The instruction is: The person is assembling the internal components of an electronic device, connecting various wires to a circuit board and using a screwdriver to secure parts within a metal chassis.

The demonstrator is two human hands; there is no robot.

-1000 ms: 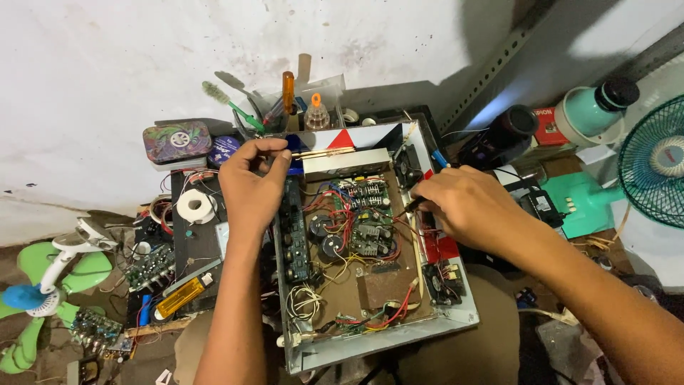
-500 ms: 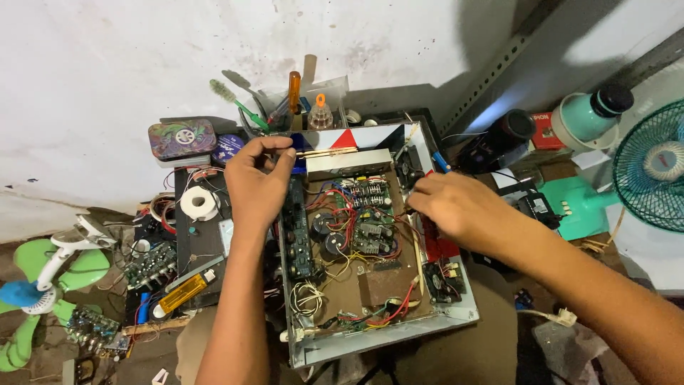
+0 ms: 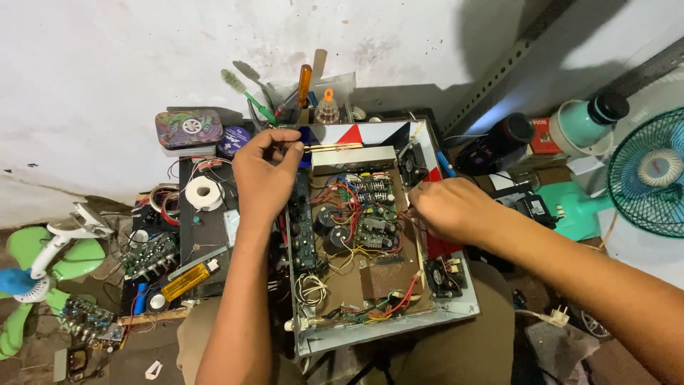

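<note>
Right now the open amplifier chassis [image 3: 370, 328] sits on the person's lap, lid off, boards and wiring exposed; taking it as the landmark.

Left hand [image 3: 262, 177] is at the chassis's far-left corner, thumb and fingers pinched together on a thin pale stick-like piece [image 3: 335, 147] that lies horizontally across the far edge, just above the grey metal bracket there. Can't tell exactly what the piece is.

Right hand [image 3: 447, 209] is over the chassis's right wall, fingers curled together and pressed down among the red wires [image 3: 350, 201] beside the small circuit board. Whether it grips a wire or a tool: cannot tell, fingertips hidden.

Inside the chassis: two black capacitors [image 3: 332, 227] near centre-left, a long black heatsink strip [image 3: 302, 227] along the left wall, a coil of pale wire [image 3: 308, 286] in the near-left corner.

Left of the chassis: a solder reel [image 3: 204, 192], a yellow lighter [image 3: 184, 281], loose green boards [image 3: 149, 255], a patterned tin [image 3: 188, 128]. Behind it: a cup holding an orange-handled screwdriver [image 3: 304, 83] and a green toothbrush [image 3: 245, 91]. Right of it: a teal desk fan [image 3: 652, 175].
</note>
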